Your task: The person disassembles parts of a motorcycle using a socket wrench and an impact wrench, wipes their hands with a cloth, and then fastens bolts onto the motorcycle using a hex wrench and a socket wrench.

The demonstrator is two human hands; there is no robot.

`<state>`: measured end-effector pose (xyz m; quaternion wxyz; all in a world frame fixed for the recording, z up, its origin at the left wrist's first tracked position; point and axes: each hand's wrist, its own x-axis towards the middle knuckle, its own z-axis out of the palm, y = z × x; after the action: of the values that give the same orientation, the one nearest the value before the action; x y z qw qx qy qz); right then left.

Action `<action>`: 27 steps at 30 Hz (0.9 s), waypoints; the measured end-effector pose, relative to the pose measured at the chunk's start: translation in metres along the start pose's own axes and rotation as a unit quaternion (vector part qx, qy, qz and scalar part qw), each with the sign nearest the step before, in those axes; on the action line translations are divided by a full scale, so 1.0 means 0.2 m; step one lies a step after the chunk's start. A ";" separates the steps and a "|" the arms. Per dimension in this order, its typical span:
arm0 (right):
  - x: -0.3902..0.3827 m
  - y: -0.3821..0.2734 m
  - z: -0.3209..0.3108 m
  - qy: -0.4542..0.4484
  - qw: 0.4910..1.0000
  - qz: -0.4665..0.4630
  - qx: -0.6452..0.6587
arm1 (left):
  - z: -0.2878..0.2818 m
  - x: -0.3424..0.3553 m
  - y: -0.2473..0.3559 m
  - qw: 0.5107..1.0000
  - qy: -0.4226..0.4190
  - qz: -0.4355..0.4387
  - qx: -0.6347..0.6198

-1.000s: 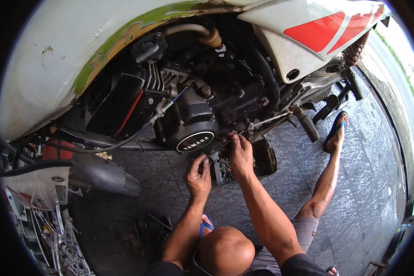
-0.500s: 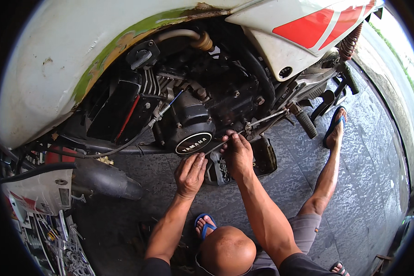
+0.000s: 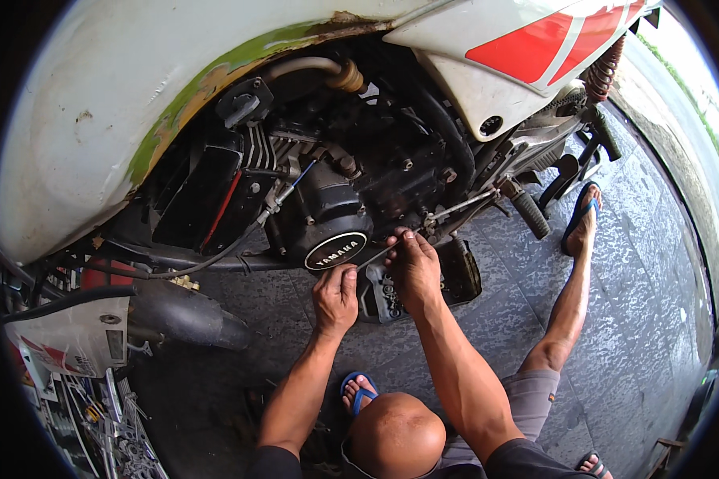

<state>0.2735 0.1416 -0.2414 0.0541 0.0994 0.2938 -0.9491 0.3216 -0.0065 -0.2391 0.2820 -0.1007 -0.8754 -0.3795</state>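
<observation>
A motorcycle engine (image 3: 399,180) with black casings and an oval-badged round cover (image 3: 326,209) fills the middle of the view. My left hand (image 3: 335,297) is closed on a thin metal rod (image 3: 375,256) just below that cover. My right hand (image 3: 414,271) pinches the rod farther right, fingertips against the engine's lower edge beside a linkage (image 3: 459,209); what lies under those fingertips is too small to make out. Below both hands a dark tray (image 3: 462,283) holding small metal parts sits on the floor, partly hidden by my right hand.
White bodywork (image 3: 72,120) arches over the engine. Metal tools (image 3: 108,415) lie at lower left beside a white panel (image 3: 64,335) and a black tyre (image 3: 192,315). A footpeg (image 3: 527,211) juts out right. My bent knee (image 3: 395,435) and outstretched leg (image 3: 571,303) are on the tiled floor (image 3: 639,279).
My left hand's fingers have shifted slightly left along the rod and turned more upright. My right hand stays at the engine's lower edge. The whole view has drifted slightly left.
</observation>
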 end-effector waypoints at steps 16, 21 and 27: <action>0.00 -0.02 0.01 0.036 0.998 0.007 -0.045 | 0.09 -0.03 0.01 0.793 0.025 -0.443 -0.418; 0.00 -0.04 -0.01 0.041 0.998 0.014 -0.043 | 0.00 -0.02 0.03 0.996 -0.016 -0.082 -0.010; -0.01 -0.02 0.04 0.039 0.998 0.015 -0.054 | -0.01 -0.02 -0.13 0.991 -0.033 0.114 0.069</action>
<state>0.2731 0.1406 -0.2328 0.0624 0.1375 0.3448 -0.9265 0.3157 -0.0259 -0.2553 0.3010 -0.1923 -0.8911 -0.2800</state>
